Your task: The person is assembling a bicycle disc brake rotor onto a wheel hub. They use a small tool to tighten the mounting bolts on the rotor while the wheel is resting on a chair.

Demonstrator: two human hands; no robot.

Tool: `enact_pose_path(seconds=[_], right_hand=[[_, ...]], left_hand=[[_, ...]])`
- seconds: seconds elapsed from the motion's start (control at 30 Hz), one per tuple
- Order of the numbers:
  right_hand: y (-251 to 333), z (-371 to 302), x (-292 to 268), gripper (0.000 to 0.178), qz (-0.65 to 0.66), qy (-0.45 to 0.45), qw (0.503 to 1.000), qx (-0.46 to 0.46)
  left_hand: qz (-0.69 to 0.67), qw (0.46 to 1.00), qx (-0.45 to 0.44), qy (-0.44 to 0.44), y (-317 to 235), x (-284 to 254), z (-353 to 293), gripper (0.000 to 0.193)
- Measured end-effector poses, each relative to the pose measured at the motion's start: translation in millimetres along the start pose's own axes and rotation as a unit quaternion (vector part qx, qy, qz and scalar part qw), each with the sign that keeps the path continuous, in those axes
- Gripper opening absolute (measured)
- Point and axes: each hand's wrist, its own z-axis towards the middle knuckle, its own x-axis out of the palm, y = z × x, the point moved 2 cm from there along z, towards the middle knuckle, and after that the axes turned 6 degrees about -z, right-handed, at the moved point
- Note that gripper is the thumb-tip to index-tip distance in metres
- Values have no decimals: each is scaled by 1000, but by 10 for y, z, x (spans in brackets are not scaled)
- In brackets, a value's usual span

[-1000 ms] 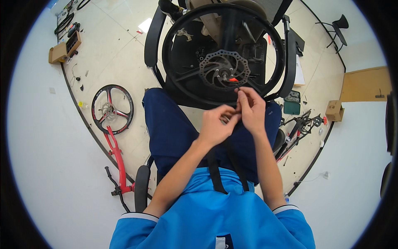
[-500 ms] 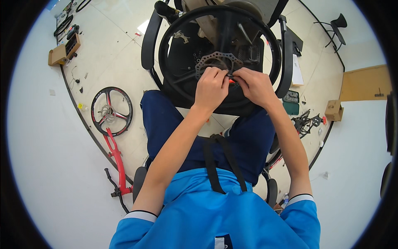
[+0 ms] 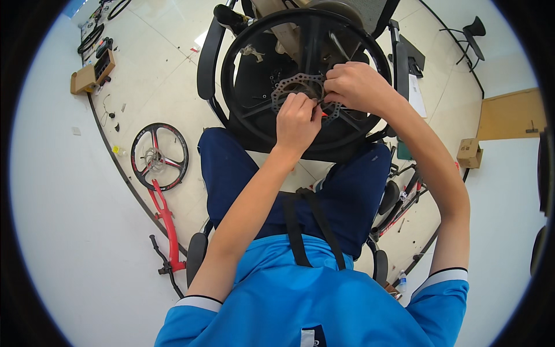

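Note:
A black spoked wheel (image 3: pixel 229 99) lies flat on the seat of a black office chair (image 3: pixel 206 72) in front of me. A silver brake disc (image 3: pixel 281 87) with a row of holes sits at its hub. My left hand (image 3: pixel 298 122) is closed at the near side of the disc, fingertips pinched by the hub. Close beside it, my right hand (image 3: pixel 355 85) is pinched over the disc's right side, its arm crossing the wheel rim. What their fingers hold is too small and covered to name. A bit of orange (image 3: pixel 325 114) shows just below the fingertips.
Small screws and a silver metal part (image 3: pixel 252 53) lie on the chair seat. On the floor at left are a three-spoke wheel (image 3: pixel 184 151) and a red bicycle frame (image 3: pixel 167 222). A cardboard box (image 3: pixel 469 154) stands by the right wall.
My right hand has moved up and turned, its elbow swinging outward to the right. The left hand stays nearly in place by the hub.

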Motion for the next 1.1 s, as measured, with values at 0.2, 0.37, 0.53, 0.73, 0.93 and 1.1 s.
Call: enact_pose_path(seconds=[0.2,0.37,0.53,0.73,0.93,1.1], right_hand=[[172,-367,233,25,-69,-90,988,103],[293,-377,330,23,-82,-176,970,146],[244,-430,440,28,-106,-184,971,109],[422,-588,639,27,-118,-213,952,187],[278,-484,385,26,-66,-170,975,129],[344,-498,363,25,-28,-176,978,112]], left_hand=[[-10,999,24,32,31,13,6,11],[-14,998,19,55,54,-27,29,10],[-9,997,28,74,70,-26,12,12],[-20,994,40,104,111,-12,10,12],[4,989,64,134,81,-96,99,10],[-3,995,74,74,1,-155,14,13]])
